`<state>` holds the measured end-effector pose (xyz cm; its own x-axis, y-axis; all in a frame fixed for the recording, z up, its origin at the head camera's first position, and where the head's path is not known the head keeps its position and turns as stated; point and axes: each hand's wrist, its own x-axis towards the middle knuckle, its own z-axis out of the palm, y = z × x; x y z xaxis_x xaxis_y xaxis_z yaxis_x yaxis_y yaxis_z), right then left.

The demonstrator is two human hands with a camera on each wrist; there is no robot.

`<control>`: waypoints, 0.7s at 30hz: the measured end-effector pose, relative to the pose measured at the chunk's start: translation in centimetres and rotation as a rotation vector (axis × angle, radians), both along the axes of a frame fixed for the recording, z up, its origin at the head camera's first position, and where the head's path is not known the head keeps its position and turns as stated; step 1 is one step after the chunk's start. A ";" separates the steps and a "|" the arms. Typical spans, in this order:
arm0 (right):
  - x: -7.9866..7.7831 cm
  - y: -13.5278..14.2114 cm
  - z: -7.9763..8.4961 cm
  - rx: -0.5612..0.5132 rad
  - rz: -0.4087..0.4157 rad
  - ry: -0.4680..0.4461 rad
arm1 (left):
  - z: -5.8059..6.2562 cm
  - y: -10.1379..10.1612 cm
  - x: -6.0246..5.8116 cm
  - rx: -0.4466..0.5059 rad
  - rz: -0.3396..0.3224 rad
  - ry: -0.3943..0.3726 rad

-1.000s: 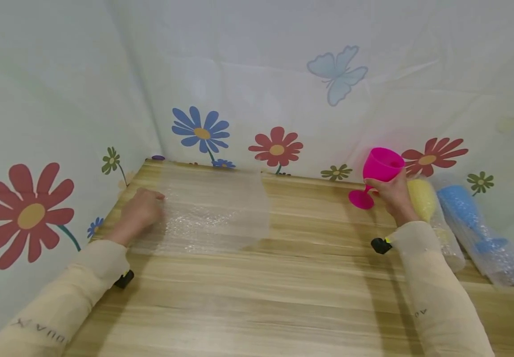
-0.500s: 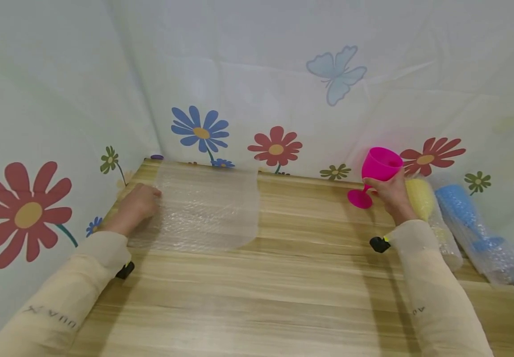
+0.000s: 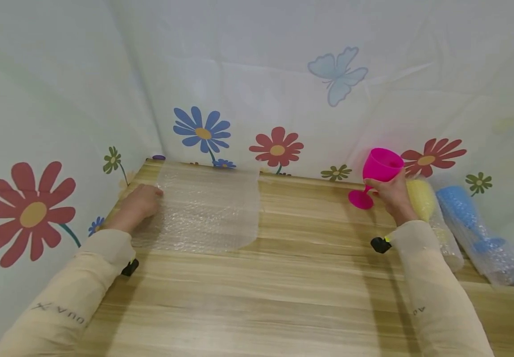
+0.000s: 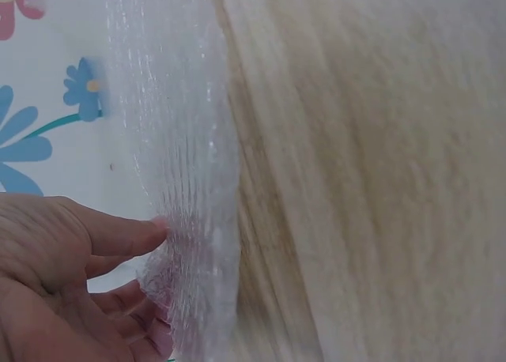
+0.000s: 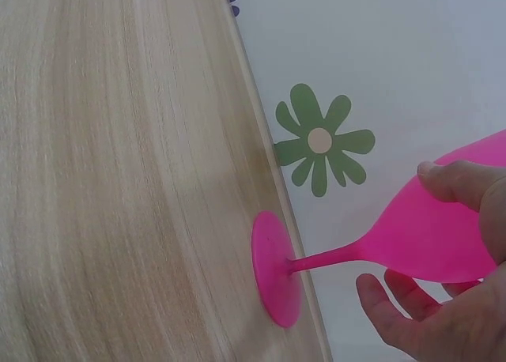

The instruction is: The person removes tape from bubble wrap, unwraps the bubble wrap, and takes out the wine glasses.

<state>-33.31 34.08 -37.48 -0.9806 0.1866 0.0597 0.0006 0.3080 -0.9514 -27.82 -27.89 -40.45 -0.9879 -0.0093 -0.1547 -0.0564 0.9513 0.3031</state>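
My left hand (image 3: pixel 140 206) pinches the left edge of a sheet of clear bubble wrap (image 3: pixel 209 210), which spreads over the back left of the table. In the left wrist view the thumb lies against the near face of the wrap (image 4: pixel 190 141), and the other fingers curl behind it. At the back right, my right hand (image 3: pixel 392 196) grips a bright pink goblet (image 3: pixel 381 166) by the lower part of its bowl. The right wrist view has the thumb across the bowl and the goblet's round foot (image 5: pixel 277 269) over the table's back edge.
To the right of my right hand lie a yellow goblet (image 3: pixel 421 198) and a blue goblet (image 3: pixel 459 206), each rolled in bubble wrap. A white cloth with printed flowers (image 3: pixel 239 74) hangs behind the wood-grain table (image 3: pixel 248 297) and along its left side.
My left hand has shifted slightly left with the bubble wrap, and the sheet's right edge has come left too. My right hand and the pink goblet have stayed in place.
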 end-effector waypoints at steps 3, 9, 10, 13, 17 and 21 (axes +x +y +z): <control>0.1 0.1 0.1 0.004 -0.002 0.010 | 0.0 0.2 -0.1 -0.011 -0.005 0.005; 0.4 0.5 0.0 0.031 -0.002 0.037 | 0.1 0.7 -0.3 -0.023 -0.004 -0.012; 0.4 0.5 -0.1 0.034 -0.004 0.046 | 0.1 0.7 -0.3 -0.025 -0.004 -0.011; 0.2 0.5 -0.2 0.044 0.002 0.062 | 0.2 0.6 -0.2 -0.023 -0.001 -0.009; 0.1 0.5 -0.2 0.038 0.003 0.071 | 0.3 0.5 -0.1 -0.015 0.011 -0.006; 0.2 0.4 -0.2 0.022 0.005 0.090 | 0.4 0.6 -0.1 -0.007 0.026 -0.009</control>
